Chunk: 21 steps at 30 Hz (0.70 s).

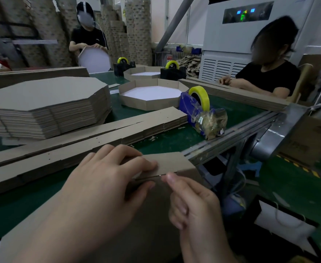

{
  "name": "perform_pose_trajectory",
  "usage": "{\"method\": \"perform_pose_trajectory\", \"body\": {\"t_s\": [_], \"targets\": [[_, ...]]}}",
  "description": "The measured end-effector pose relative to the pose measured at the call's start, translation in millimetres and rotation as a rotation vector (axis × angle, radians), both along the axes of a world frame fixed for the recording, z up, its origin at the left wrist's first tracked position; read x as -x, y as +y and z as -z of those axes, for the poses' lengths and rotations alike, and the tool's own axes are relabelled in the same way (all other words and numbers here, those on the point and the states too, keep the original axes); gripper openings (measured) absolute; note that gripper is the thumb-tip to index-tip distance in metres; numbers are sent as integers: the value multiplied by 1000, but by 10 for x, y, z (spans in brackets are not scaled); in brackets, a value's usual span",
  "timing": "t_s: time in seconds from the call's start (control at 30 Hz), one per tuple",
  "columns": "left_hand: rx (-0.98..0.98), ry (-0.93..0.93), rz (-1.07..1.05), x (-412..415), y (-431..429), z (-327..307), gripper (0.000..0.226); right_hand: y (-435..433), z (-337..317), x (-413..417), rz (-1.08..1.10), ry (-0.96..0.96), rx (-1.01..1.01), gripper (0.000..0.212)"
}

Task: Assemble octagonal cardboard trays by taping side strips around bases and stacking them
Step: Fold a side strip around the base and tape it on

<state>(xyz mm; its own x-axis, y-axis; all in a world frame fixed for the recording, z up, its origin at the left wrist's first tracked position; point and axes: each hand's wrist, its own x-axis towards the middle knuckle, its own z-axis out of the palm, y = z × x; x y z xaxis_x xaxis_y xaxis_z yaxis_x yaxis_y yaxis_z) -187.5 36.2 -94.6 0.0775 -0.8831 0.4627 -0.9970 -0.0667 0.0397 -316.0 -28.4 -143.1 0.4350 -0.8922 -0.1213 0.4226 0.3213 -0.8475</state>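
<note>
The left grip (102, 179), a bare hand, lies over the near end of a side strip (171, 162). Its fingers are spread along the top face and the thumb is tucked under the edge, so the strip is pinched between them. The right grip (192, 202) sits just right of it and nearer the camera, with its fingers curled in. One fingertip (170, 176) touches the strip's lower edge close to the left thumb. Whether this grip holds anything cannot be told.

Beneath both grips lies a broad brown cardboard sheet (146, 224), dim in shadow, on the green table (174, 137). Just beyond the left grip, long piles of flat strips (117, 130) run across the table. Farther beyond and to the left stands a thick stack of octagonal bases (47, 103). Beyond the right grip is a blue tape dispenser (197, 109) carrying a yellowish tape roll (200, 96). A finished tray (150, 95) with a white floor stands just left of the dispenser, and a second tray (142, 73) lies behind that one.

Well beyond the grips, a person (88, 38) holds up an octagonal piece. Another person (266, 78) sits far off to the right.
</note>
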Motion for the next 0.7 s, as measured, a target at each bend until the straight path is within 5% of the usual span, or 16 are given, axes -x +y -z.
{"method": "perform_pose_trajectory", "body": {"t_s": [0.53, 0.7], "targets": [[-42, -36, -16, -10, 43, -10, 57, -9, -7, -26, 14, 89, -100, 38], [-87, 55, 84, 7, 96, -75, 36, -19, -2, 9, -41, 114, -86, 37]]}}
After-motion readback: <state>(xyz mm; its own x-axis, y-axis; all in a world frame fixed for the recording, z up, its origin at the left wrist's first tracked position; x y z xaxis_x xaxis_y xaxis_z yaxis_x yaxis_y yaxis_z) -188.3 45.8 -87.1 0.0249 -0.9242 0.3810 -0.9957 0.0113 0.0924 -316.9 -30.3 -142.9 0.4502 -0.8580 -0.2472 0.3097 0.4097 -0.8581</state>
